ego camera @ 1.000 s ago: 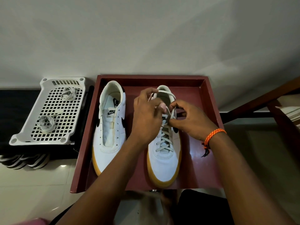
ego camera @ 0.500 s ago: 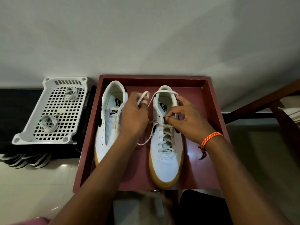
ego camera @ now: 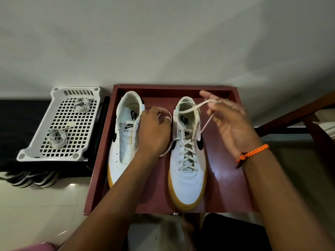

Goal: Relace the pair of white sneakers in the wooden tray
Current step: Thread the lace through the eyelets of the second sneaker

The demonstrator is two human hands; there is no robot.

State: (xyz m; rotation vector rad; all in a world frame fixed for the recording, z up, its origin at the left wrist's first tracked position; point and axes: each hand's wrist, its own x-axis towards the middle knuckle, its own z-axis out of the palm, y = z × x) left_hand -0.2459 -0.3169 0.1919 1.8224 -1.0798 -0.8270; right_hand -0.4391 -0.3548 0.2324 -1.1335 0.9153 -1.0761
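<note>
Two white sneakers with gum soles stand side by side in the dark red wooden tray (ego camera: 243, 178). The left sneaker (ego camera: 125, 142) has bare eyelets and no lace. The right sneaker (ego camera: 188, 174) carries a white lace (ego camera: 187, 153) crossed up its eyelets. My left hand (ego camera: 154, 133) hovers between the shoes and pinches one free lace end. My right hand (ego camera: 230, 122) is raised to the right of the right shoe's heel, its fingers curled round the other lace end, which loops across the shoe's opening.
A white perforated plastic rack (ego camera: 59, 124) stands left of the tray with two coiled laces (ego camera: 56, 140) on it. Striped dark shoes (ego camera: 30, 178) lie under the rack. A wooden furniture frame (ego camera: 299, 113) rises at the right. A wall runs behind the tray.
Both hands have drawn apart from the top of the right sneaker: the left went left and the right rose to the right, pulling the lace ends outward.
</note>
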